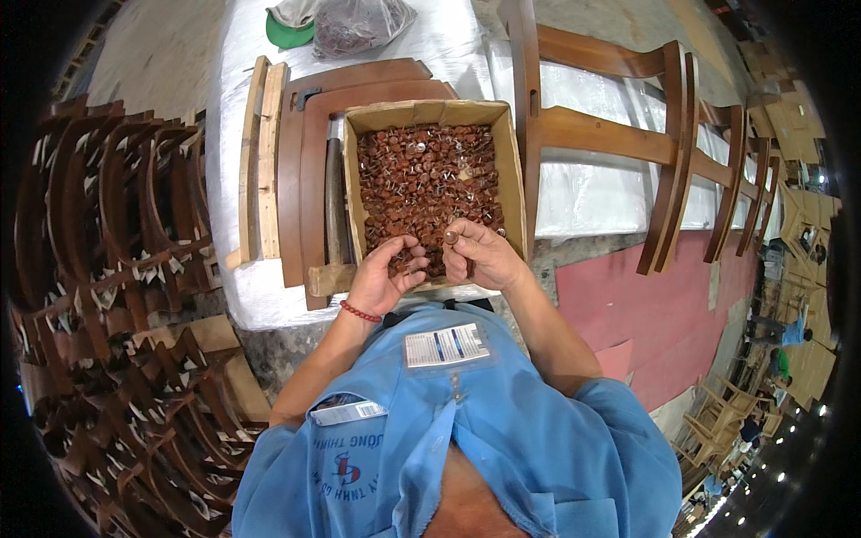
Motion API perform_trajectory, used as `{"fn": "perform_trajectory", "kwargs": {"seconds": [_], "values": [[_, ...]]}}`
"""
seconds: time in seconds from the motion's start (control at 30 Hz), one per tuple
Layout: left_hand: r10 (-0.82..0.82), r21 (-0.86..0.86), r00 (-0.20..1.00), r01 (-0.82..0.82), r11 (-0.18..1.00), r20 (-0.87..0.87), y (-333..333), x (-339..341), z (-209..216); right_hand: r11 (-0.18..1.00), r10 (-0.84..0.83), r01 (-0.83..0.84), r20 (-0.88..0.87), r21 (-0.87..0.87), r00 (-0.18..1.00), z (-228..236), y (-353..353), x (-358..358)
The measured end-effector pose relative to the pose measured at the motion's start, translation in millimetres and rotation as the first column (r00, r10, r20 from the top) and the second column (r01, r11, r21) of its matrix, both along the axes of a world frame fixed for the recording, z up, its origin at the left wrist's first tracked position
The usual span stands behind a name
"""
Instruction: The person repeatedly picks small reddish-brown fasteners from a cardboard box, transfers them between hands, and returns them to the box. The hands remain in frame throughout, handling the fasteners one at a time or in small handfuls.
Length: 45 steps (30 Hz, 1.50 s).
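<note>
A cardboard box (429,113) in front of me holds a heap of small brown round-headed pieces (426,179), with thin metal pins showing among them. Over the box's near edge, my left hand (387,276) is cupped with its fingers curled round several of these pieces. Just to its right, my right hand (489,257) pinches one brown round-headed piece (450,238) between thumb and finger. The other fingers of that hand are folded in. The hands are close together but apart.
Left of the box lie curved brown wooden parts (294,179), pale wooden strips (249,170) and a wooden block (330,280). Brown chair frames (610,134) stand at right. A plastic bag (363,27) and cap (290,29) lie behind. Stacked curved parts (108,197) fill the far left.
</note>
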<state>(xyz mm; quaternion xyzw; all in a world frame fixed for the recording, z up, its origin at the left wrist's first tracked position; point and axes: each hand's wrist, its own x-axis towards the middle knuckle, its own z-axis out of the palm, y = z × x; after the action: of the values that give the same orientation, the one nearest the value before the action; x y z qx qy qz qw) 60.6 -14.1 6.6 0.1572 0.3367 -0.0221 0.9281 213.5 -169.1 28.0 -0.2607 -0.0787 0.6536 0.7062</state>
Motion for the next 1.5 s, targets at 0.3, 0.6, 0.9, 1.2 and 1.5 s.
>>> {"fn": "perform_trajectory", "kwargs": {"seconds": [0.3, 0.6, 0.9, 1.2, 1.5], "values": [[-0.126, 0.075, 0.991, 0.122, 0.990, 0.049, -1.0, 22.5, 10.8, 0.970, 0.083, 0.010, 0.370, -0.243, 0.925, -7.8, -1.4, 18.5], [-0.154, 0.227, 0.985, 0.133, 0.965, 0.076, -6.5, 26.0, 2.9, 0.907, 0.165, 0.168, 0.693, -0.386, 0.702, -12.2, 6.8, 2.3], [-0.125, 0.151, 0.989, 0.111, 0.982, 0.082, -0.6, 20.1, -3.4, 0.897, 0.127, 0.277, 0.802, -0.343, 0.584, -1.4, 13.7, -9.1], [-0.003, -0.018, 0.966, 0.008, 1.000, 0.258, 14.6, 8.4, -7.3, 0.812, 0.090, 0.402, 0.771, -0.424, 0.631, -14.9, 2.8, -3.0], [0.069, -0.019, 0.981, -0.067, 0.998, 0.184, 33.5, -10.3, -0.9, 0.804, 0.420, 0.485, 0.906, -0.345, -0.052, -16.3, -16.8, -17.8]]}}
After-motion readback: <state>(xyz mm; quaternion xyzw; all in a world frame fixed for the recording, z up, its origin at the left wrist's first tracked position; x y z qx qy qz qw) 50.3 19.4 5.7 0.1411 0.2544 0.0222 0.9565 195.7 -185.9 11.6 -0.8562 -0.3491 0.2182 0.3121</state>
